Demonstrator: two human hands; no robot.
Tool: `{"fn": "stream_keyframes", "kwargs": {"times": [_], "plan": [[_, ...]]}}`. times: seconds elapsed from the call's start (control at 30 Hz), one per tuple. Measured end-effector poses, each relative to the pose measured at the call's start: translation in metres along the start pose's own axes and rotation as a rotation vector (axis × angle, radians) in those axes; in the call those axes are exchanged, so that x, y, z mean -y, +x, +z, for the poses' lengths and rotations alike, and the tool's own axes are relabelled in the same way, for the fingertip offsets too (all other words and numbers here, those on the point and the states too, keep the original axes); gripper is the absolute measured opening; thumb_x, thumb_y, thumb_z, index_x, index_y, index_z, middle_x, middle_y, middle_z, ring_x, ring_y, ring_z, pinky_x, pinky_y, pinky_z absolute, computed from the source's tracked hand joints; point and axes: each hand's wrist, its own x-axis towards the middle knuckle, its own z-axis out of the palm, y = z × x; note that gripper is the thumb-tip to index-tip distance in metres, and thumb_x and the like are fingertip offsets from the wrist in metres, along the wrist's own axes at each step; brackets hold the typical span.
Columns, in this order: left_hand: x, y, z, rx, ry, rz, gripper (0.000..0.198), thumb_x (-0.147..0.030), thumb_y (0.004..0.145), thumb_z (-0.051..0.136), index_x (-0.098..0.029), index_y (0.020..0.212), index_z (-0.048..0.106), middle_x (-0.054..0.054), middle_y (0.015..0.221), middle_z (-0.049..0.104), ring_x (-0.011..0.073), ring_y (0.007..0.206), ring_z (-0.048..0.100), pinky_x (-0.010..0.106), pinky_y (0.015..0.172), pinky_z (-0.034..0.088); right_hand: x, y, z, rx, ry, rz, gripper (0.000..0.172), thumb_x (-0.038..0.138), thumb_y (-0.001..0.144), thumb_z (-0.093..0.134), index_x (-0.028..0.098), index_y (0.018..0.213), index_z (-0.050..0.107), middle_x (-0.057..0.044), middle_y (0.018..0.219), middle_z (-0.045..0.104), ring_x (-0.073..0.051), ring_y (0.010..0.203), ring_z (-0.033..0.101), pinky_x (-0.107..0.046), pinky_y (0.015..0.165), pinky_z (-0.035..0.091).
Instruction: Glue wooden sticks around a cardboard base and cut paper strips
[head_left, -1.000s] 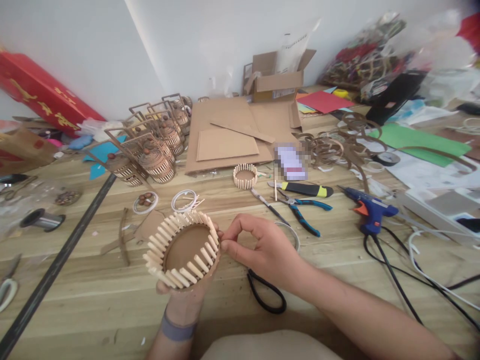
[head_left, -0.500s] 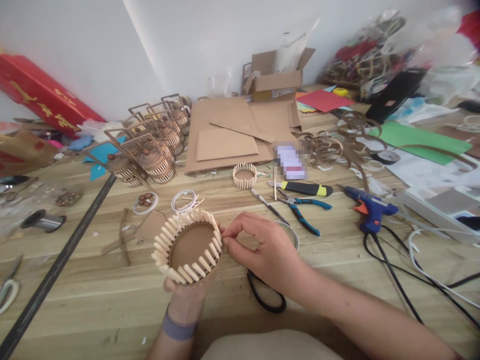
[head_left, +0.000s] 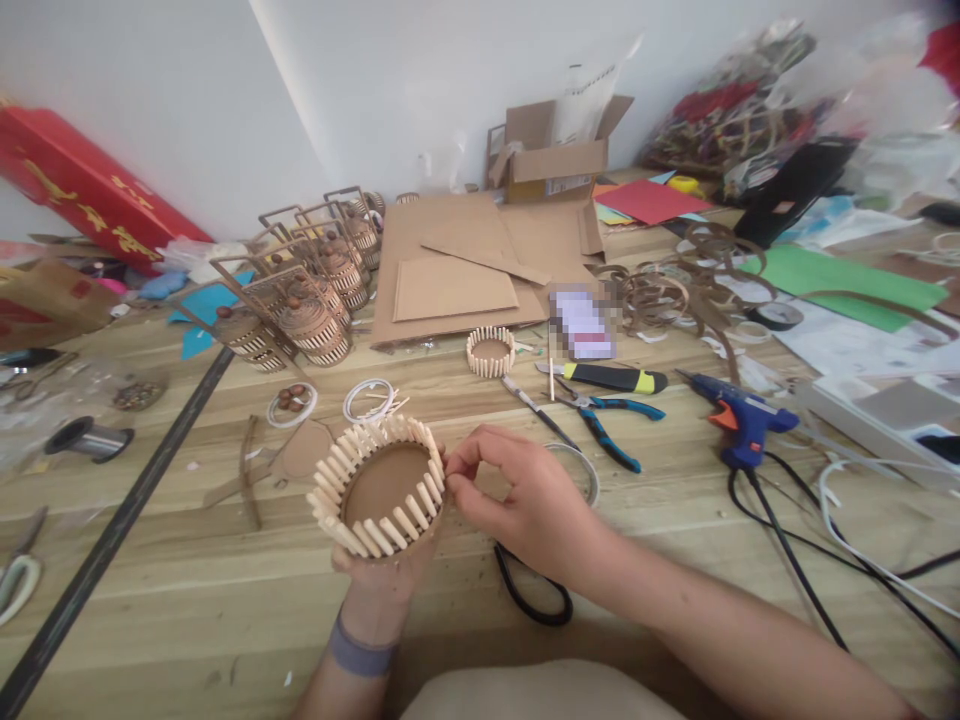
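The left hand (head_left: 388,574) cups a stick-walled basket (head_left: 394,485) from below, above the table (head_left: 247,620), most of its fingers hidden. At the basket's right side, the right hand (head_left: 529,490) has thumb and forefinger narrowed almost to a pinch; I cannot tell whether anything sits between them. Too hard a push there could knock a stick askew, or tip the basket if the supporting palm slackens. Beyond lie pliers (head_left: 609,435), then a second basket (head_left: 491,352).
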Motion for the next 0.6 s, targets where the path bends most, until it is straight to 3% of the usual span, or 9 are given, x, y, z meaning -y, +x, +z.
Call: {"fn": "stream_keyframes", "kwargs": {"times": [0.1,0.23,0.43,0.6], "plan": [[-0.0011,0.0009,0.0029,0.099,-0.133,-0.064,0.091,-0.081,0.052,0.069,-0.028,0.125,0.062,0.011,0.127,0.064,0.0359,0.131,0.047,0.045,0.099,0.050,0.0007,0.0007,-0.0008,0.018,0.064,0.011,0.013,0.010,0.079,0.057,0.021,0.072,0.060,0.003,0.073,0.068,-0.013,0.070,0.063,-0.024,0.067,0.048],[-0.0025,0.0018,0.0014,0.265,-0.288,-0.153,0.085,-0.074,0.057,0.073,-0.029,0.127,0.061,0.010,0.124,0.067,0.0303,0.122,0.058,0.038,0.095,0.054,-0.0004,0.0014,-0.0014,0.010,0.146,0.038,0.011,0.014,0.083,0.059,0.021,0.075,0.063,0.003,0.075,0.070,-0.013,0.072,0.064,-0.023,0.069,0.049],[-0.0028,0.0025,0.0007,0.326,-0.319,-0.150,0.095,-0.069,0.055,0.079,-0.032,0.138,0.051,0.007,0.135,0.061,0.0282,0.132,0.049,0.031,0.096,0.053,-0.0015,0.0011,-0.0014,-0.021,0.142,0.064,0.008,0.017,0.082,0.063,0.021,0.076,0.064,0.003,0.074,0.071,-0.013,0.071,0.064,-0.023,0.069,0.050],[-0.0006,0.0012,0.0053,0.393,-0.369,-0.146,0.089,-0.064,0.060,0.080,-0.033,0.138,0.050,0.005,0.139,0.059,0.0272,0.133,0.048,0.030,0.101,0.050,-0.0038,0.0015,0.0006,-0.057,0.128,0.067,0.009,0.018,0.083,0.061,0.021,0.075,0.063,0.003,0.075,0.070,-0.013,0.071,0.063,-0.024,0.070,0.050]]}}
